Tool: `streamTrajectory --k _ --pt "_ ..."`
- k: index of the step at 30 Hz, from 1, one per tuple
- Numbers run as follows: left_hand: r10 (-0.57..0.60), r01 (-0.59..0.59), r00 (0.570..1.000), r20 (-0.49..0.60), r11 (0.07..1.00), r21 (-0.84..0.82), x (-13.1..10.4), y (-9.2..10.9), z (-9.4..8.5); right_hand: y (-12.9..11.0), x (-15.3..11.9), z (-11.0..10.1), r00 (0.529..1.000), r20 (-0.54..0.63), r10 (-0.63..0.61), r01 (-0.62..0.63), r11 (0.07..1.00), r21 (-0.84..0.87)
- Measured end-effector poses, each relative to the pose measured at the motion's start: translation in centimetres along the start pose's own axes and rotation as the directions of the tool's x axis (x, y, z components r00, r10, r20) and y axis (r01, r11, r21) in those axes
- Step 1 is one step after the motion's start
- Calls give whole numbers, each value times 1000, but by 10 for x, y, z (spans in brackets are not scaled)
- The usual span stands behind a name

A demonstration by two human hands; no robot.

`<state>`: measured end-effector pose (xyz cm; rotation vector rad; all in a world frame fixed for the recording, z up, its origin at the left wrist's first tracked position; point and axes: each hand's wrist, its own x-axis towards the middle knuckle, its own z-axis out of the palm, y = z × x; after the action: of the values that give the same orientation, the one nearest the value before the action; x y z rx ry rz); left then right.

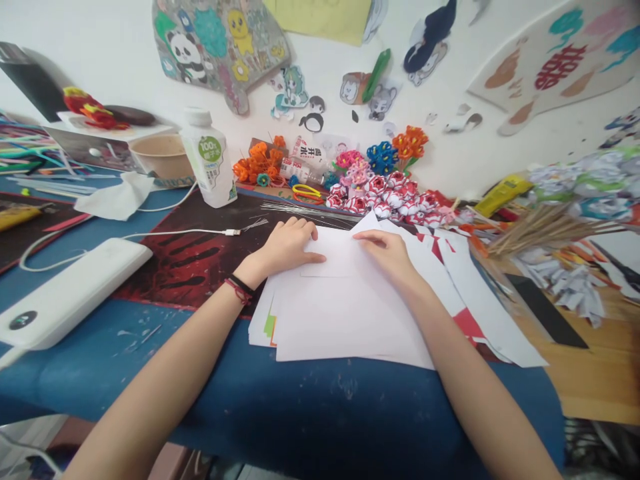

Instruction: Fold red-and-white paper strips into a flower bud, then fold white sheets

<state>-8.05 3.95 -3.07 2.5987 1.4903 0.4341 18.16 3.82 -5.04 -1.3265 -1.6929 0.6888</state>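
Two flat, open hands, our left hand and right hand, press a small white paper square onto the paper stack; we judge a fold underway, needing a pinched edge.

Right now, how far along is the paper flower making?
Done: a heap of folded red-and-white paper flowers lies at the back of the table. In hand: the left hand and right hand press a small white paper square. Left: the stack of white paper sheets underneath looks unfolded.

laptop cut by left edge; coloured sheets mostly hidden under white paper.
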Motion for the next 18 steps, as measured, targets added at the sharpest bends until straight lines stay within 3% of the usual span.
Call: streamTrajectory --k 10,18 --pt "-36 36 999 2 999 -3 1 1 1 20 10 -27 992 -123 28 -25 999 28" --pt "-12 13 1000 -8 999 31 -2 8 -2 31 10 -34 997 -65 -37 24 980 -196"
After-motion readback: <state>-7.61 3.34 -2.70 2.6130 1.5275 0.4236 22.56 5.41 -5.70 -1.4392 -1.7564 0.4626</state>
